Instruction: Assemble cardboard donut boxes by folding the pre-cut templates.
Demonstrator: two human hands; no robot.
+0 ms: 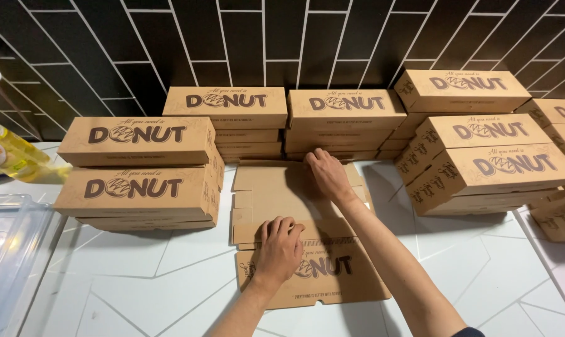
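White counter [170, 281], hands [279, 249] covering flat box [332, 281]

Tan, brown-lettered flat carton [295, 200]; seemingly white counter [139, 281]

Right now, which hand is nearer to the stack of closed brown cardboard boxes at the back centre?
The right hand. It presses the far edge of the flat unfolded brown cardboard box, just in front of the stack of closed brown cardboard boxes. The left hand rests farther back, on the flat box's near part.
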